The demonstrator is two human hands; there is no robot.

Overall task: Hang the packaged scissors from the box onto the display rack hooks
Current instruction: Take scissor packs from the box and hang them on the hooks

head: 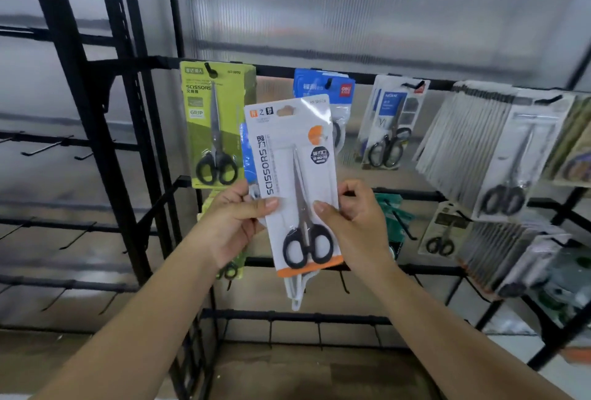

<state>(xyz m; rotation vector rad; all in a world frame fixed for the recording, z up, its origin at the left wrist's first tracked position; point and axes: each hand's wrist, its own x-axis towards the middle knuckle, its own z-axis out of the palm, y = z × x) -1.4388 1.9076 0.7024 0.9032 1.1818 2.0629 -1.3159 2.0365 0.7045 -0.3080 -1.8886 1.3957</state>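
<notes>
Two hands hold a small stack of white scissors packs (297, 182) up in front of the display rack (96, 131). The left hand (235, 217) pinches the left edge of the stack, thumb on the front. The right hand (353, 217) pinches the right edge the same way, so each grip is closed on the packs. None of these packs is on a hook yet.

Some of the job looks done. On the top bar hang a green scissors pack (216, 124), a blue pack (323, 87) partly hidden behind the held stack, a white and blue pack (388, 124), and a thick row of white packs (499, 143) near the right end. More packs hang on the bar below.

Bare hooks (48, 147) stick out at the left side of the rack. The box is not in view, so I cannot tell how many packs are left.
</notes>
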